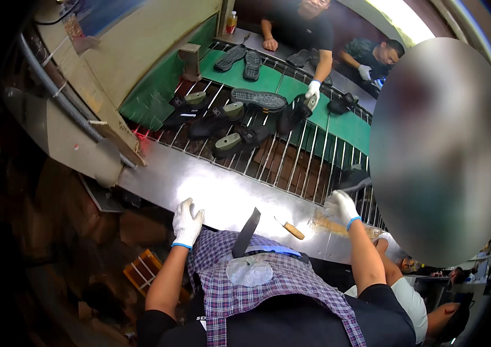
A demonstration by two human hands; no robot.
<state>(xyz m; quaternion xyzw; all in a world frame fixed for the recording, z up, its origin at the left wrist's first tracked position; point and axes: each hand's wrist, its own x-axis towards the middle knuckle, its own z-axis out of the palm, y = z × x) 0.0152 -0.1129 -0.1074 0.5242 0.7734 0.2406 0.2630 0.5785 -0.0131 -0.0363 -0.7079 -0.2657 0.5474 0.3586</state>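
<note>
Left hand (pixel 187 224), fingers apart, rests at the ledge's (pixel 156 180) edge. Right hand (pixel 341 206), fingers curled, is by a shoe (pixel 354 178) on the rack (pixel 298 168); whether it grips, cannot tell. Loose hook (pixel 293 231) between hands: a careless sweep could snag.

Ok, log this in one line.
left hand: at edge of metal table | right hand: near rods | wooden-handled tool: on table | shoes: on rods

The white-gloved left hand (pixel 187 224) is at the edge of a shiny metal counter (pixel 161 180); the white-gloved right hand (pixel 341 207) is near a dark shoe (pixel 354 179) — between them lies a wooden-handled hooked tool (pixel 293 231).
</note>
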